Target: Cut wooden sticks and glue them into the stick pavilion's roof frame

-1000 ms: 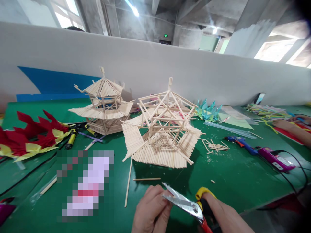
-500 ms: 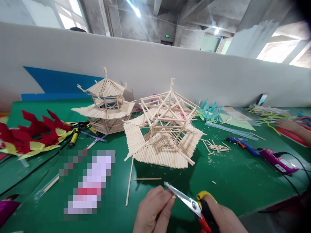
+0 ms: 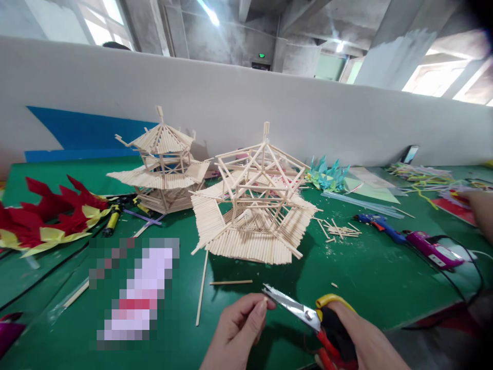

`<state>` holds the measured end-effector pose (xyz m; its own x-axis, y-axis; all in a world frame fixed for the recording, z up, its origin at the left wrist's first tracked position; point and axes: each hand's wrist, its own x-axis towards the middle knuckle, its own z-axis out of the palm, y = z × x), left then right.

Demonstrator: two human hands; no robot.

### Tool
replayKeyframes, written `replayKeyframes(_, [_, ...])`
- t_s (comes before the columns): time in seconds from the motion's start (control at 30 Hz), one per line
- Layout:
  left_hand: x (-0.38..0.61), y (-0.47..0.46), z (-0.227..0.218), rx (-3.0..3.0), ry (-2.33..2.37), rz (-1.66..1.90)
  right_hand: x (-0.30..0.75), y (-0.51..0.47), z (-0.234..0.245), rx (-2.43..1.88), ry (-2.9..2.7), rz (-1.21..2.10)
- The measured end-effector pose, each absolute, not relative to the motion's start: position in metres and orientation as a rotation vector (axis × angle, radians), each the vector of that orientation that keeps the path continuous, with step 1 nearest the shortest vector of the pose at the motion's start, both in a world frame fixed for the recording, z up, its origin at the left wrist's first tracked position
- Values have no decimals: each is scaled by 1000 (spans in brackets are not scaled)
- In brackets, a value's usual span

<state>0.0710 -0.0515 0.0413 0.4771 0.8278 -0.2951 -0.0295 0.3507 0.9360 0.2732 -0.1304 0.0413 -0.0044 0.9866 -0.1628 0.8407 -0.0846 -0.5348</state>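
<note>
My left hand (image 3: 241,329) is closed, its thumb and forefinger pinching a short piece of wooden stick (image 3: 265,298), mostly hidden by the fingers. My right hand (image 3: 364,334) grips scissors (image 3: 295,307) with yellow, black and red handles. Their blades point left, with the tips just beyond my left fingertips. Behind both hands stands a pavilion model (image 3: 254,249) built of thin wooden sticks, its upper roof a bare frame and its lower roof covered with sticks. Between it and my left hand lie a loose stick (image 3: 231,282) and a longer stick (image 3: 202,290).
A second stick pavilion (image 3: 164,180) stands at back left, near a red and yellow paper piece (image 3: 57,216). To the right are cut sticks (image 3: 341,229), a blue glue gun (image 3: 379,226), a purple device (image 3: 435,249) with cables, and another person's hand (image 3: 481,205).
My left hand has rolled so that its thumb faces up, and the stick piece shows less. The scissors have shifted slightly right of the fingers. The view has moved a little.
</note>
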Motion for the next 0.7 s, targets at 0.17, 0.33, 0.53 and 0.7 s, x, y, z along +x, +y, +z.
replayKeyframes(0.17, [68, -55, 30, 754, 848, 730, 340, -124, 23, -2035, -1945, 333])
replayKeyframes(0.33, [68, -58, 30, 709, 812, 807, 384, -100, 22, -2052, -2099, 197])
replayKeyframes(0.53, [56, -60, 41, 626, 745, 934, 400, -78, 38, -2036, -2146, -24])
replayKeyframes(0.7, [85, -69, 48, 557, 698, 960, 371, -93, 40, -1850, -2113, 72])
